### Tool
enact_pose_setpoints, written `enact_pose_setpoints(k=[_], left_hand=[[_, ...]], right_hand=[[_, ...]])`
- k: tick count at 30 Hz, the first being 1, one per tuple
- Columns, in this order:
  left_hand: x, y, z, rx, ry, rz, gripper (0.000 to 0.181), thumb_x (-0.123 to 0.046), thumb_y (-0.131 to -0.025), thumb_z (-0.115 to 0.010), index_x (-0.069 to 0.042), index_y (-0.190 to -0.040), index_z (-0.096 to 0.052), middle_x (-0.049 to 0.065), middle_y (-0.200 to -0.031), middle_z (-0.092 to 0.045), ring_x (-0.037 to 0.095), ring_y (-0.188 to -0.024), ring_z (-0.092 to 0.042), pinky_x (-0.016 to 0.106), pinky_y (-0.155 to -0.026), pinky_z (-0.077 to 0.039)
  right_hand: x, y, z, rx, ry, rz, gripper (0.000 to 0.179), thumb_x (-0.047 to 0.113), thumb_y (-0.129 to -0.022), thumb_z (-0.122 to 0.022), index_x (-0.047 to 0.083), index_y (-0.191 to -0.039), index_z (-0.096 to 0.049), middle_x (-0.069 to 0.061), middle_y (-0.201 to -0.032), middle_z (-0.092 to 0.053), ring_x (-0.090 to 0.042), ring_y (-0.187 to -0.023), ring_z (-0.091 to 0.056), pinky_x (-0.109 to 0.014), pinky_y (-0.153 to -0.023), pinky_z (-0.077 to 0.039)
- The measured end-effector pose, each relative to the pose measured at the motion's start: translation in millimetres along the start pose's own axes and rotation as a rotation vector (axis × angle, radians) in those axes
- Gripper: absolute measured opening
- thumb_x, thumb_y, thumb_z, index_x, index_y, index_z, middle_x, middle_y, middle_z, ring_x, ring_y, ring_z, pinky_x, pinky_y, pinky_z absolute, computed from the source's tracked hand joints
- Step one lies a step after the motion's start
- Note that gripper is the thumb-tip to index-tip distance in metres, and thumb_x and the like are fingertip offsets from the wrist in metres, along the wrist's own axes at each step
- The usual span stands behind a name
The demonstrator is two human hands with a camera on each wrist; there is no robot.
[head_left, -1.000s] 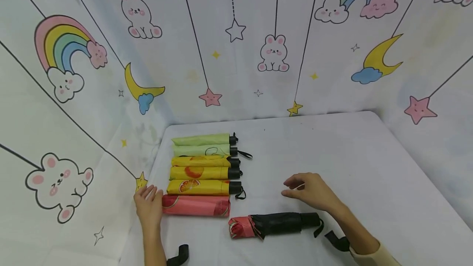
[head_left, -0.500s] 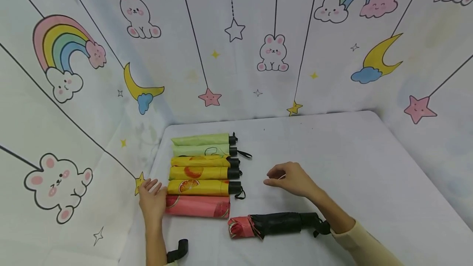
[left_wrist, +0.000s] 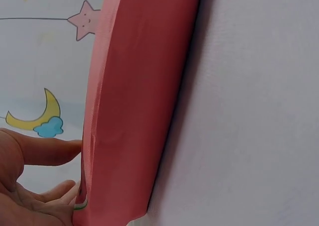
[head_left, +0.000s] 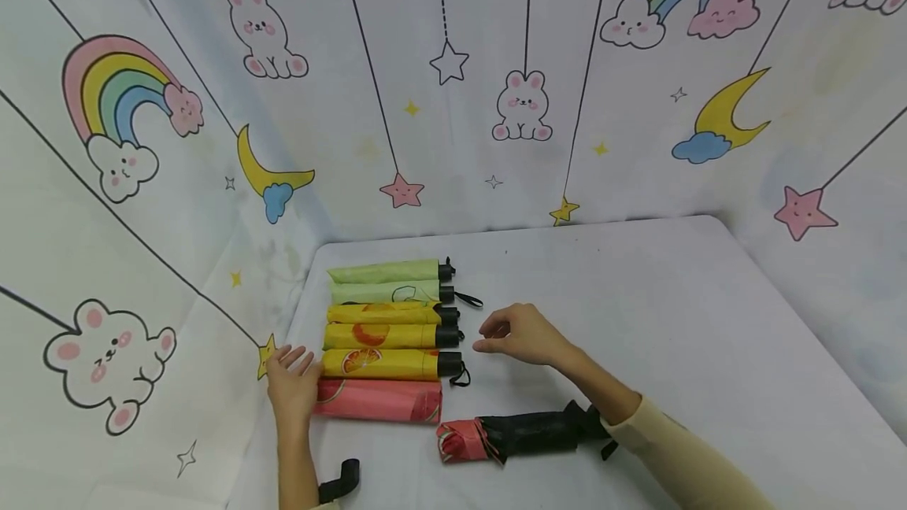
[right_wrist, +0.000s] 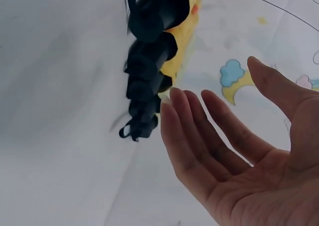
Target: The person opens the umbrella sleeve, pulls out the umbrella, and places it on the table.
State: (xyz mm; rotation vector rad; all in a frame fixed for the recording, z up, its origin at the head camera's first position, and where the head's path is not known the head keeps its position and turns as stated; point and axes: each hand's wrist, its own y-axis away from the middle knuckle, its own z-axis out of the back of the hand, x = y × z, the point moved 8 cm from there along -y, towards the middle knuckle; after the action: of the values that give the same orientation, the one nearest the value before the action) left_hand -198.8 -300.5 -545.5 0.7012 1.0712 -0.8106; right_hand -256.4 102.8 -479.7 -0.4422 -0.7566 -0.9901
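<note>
My left hand [head_left: 293, 384] is at the left end of a pink watermelon-print umbrella sleeve [head_left: 386, 401], fingers relaxed. In the left wrist view, the thumb and fingertips meet the side of the sleeve near its end, not curled round it. No handle shows on the sleeve. My right hand [head_left: 520, 333] hovers with loosely bent fingers just right of the handles of three yellow orange-print folded umbrellas [head_left: 383, 364]. It holds nothing; the right wrist view shows its palm and the row of black handles [right_wrist: 149, 17]. A black-and-red folded umbrella [head_left: 524, 433] lies nearer me, its handle partly behind my right forearm.
Two light green folded umbrellas [head_left: 386, 291] lie behind the yellow ones, handles to the right. The white table [head_left: 638, 290] runs back to a white cloth wall [head_left: 453, 148] printed with bunnies, stars and rainbows. Another cloth wall stands at the left.
My right hand has moved left toward the umbrella handles, and the sleeve of that arm now covers part of the black-and-red umbrella's handle. My left hand has shifted slightly at the pink sleeve's end.
</note>
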Motion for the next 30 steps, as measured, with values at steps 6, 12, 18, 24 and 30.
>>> enact_pose_setpoints(k=[6, 12, 18, 24, 30], left_hand=[[2.4, -0.2, -2.1, 0.002, 0.029, -0.007, 0.074, 0.004, -0.097, -0.062, 0.005, -0.158, -0.021, 0.033, -0.151, -0.046, 0.047, -0.137, -0.053, -0.001, -0.068, -0.043], [4.3, 0.1, -6.0, 0.012, 0.039, 0.010, 0.072, 0.006, -0.098, -0.061, 0.004, -0.159, -0.021, 0.032, -0.152, -0.045, 0.046, -0.137, -0.053, 0.000, -0.068, -0.044], [5.6, 1.6, -5.4, 0.003, 0.057, 0.019, 0.072, 0.007, -0.098, -0.061, 0.004, -0.158, -0.022, 0.032, -0.152, -0.045, 0.046, -0.138, -0.053, 0.009, -0.080, -0.051], [9.2, 1.5, -6.8, 0.001, 0.053, 0.032, 0.071, 0.008, -0.099, -0.059, 0.002, -0.159, -0.021, 0.030, -0.153, -0.045, 0.042, -0.138, -0.054, 0.011, -0.082, -0.052], [10.9, 1.2, -10.1, -0.002, 0.080, 0.017, 0.070, 0.010, -0.100, -0.057, 0.003, -0.159, -0.020, 0.033, -0.153, -0.044, 0.045, -0.137, -0.054, 0.005, -0.076, -0.049]], right_hand=[[1, -15.0, -15, 0.036, 0.016, 0.017, 0.030, 0.037, -0.088, -0.084, 0.010, -0.102, -0.081, 0.006, -0.091, -0.076, -0.012, -0.084, -0.071, -0.033, -0.073, -0.058], [-4, -26.3, -30, 0.088, 0.022, 0.007, 0.034, 0.037, -0.088, -0.085, 0.007, -0.103, -0.081, 0.004, -0.089, -0.076, -0.007, -0.075, -0.069, -0.030, -0.068, -0.058], [-9, -33.9, -44, 0.131, 0.035, -0.015, 0.037, 0.037, -0.086, -0.086, 0.004, -0.102, -0.081, 0.001, -0.087, -0.077, -0.006, -0.070, -0.068, -0.030, -0.067, -0.058], [-10, -36.0, -58, 0.186, 0.064, -0.033, 0.037, 0.036, -0.085, -0.086, 0.004, -0.103, -0.082, 0.001, -0.088, -0.078, -0.008, -0.076, -0.069, -0.031, -0.070, -0.059], [-4, -37.6, -67, 0.210, 0.101, -0.015, 0.034, 0.031, -0.085, -0.087, 0.002, -0.101, -0.082, 0.000, -0.085, -0.077, -0.008, -0.073, -0.067, -0.030, -0.067, -0.057]])
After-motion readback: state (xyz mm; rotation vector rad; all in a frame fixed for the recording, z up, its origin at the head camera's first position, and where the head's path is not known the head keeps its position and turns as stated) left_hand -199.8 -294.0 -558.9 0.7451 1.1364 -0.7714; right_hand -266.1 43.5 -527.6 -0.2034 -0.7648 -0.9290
